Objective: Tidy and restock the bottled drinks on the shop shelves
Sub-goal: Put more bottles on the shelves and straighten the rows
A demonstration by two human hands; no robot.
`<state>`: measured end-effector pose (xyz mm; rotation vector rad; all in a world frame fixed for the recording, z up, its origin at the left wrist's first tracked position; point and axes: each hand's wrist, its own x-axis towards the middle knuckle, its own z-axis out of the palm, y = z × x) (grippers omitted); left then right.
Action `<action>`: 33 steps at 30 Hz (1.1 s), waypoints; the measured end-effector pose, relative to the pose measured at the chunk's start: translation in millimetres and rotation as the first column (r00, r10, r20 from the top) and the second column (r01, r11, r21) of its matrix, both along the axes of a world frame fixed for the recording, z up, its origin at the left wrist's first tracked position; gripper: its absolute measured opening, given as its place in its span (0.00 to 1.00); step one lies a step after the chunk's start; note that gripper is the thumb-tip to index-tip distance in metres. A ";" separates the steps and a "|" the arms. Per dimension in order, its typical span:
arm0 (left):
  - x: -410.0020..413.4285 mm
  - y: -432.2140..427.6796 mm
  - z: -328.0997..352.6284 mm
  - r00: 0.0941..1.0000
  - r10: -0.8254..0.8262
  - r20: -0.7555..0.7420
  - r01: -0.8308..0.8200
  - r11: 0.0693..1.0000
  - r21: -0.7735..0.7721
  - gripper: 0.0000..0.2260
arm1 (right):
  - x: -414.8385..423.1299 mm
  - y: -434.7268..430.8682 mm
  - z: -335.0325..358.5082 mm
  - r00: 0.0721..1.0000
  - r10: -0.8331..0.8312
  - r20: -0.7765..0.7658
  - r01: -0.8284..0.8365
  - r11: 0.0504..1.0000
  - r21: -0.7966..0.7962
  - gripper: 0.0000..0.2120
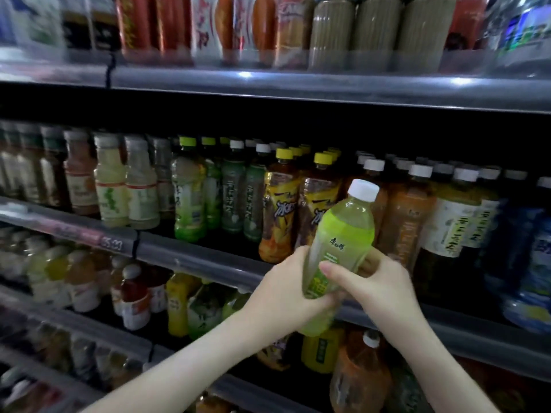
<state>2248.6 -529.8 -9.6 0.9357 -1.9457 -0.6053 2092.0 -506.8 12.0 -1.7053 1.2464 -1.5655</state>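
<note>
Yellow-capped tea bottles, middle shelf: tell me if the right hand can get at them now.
Probably not yet: the right hand and left hand both grip the green bottle, held right before those tea bottles.

A shop: tiered shelves (208, 265) packed with bottled drinks (190, 189)

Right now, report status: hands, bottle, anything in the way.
Status: left hand and right hand grip green bottle. Tilted, in front of middle shelf. Behind it, yellow-capped bottles.
</note>
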 end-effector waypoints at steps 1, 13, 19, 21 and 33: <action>9.1 3.0 -1.7 1.000 0.021 0.016 -0.021 1.000 0.022 0.26 | 6.3 -1.0 -2.5 0.999 0.031 -0.007 -0.031 0.999 0.021 0.11; 92.4 48.8 -29.0 0.994 -0.025 0.104 -0.031 0.861 0.507 0.29 | 55.1 22.2 -56.0 0.926 0.365 0.101 -0.377 0.867 0.326 0.07; 98.6 54.1 -39.1 0.983 -0.140 0.119 0.041 0.798 0.601 0.24 | 54.9 36.6 -79.7 0.906 0.387 0.170 -0.423 0.828 0.368 0.09; 96.2 46.9 -34.8 0.978 -0.167 0.127 0.061 0.805 0.591 0.24 | 53.6 36.8 -74.5 0.917 0.358 0.178 -0.399 0.842 0.364 0.10; 111.8 -38.9 7.2 0.987 -0.055 0.154 0.019 0.973 0.229 0.18 | 63.6 13.8 -20.0 0.982 0.052 0.180 -0.093 0.968 0.233 0.07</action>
